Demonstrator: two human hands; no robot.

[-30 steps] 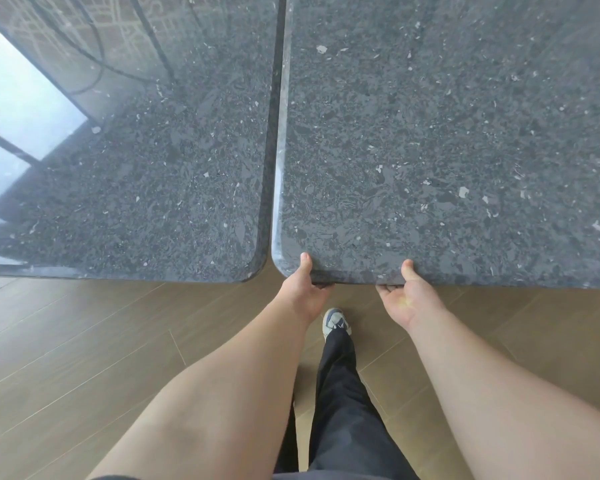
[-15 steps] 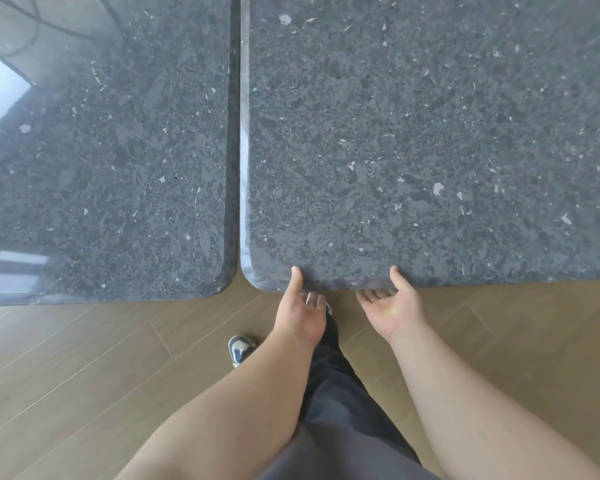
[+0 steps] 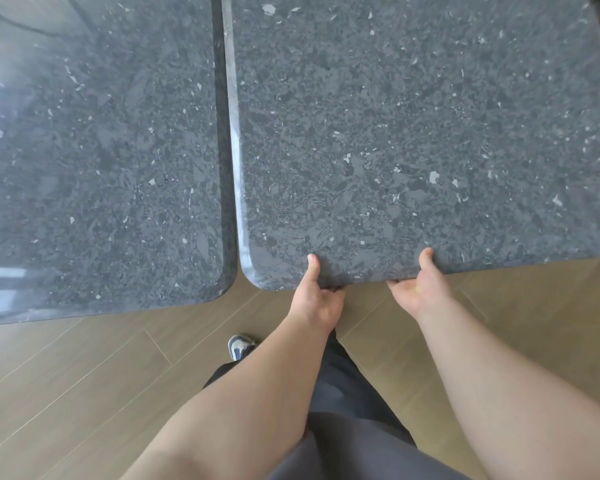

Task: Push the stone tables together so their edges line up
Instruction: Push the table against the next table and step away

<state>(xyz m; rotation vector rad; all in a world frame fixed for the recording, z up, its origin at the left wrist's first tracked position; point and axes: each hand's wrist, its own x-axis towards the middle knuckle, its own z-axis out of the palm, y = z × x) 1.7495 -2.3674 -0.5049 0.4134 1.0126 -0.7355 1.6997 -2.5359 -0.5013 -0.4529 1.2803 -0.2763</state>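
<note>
Two dark speckled stone tables stand side by side on a wood-plank floor (image 3: 66, 368). The left table (image 3: 101, 161) and the right table (image 3: 413, 133) run almost parallel, with only a narrow dark seam between their long inner edges. Their near edges do not match: the near edge of the left table lies closer to the person than that of the right table, so the rounded near corners are staggered.

The person stands at the near edge of the right table, close to its near-left corner. The left hand (image 3: 317, 299) grasps this edge with the thumb laid on the polished top and the fingers curled beneath the slab. The right hand (image 3: 418, 289) holds the same edge further right in the same fashion, thumb above, fingers hidden underneath. A dark trouser leg (image 3: 347, 393) and a shoe (image 3: 239, 346) show below.

Handling, as a judgement: the slab is rigid and likely very heavy, and its glossy top offers little friction, so a hold that wraps the edge is more secure than flat palms. Corners may chip if the tables knock. Aligning the near edges probably calls for drawing the right table toward the person.
</note>
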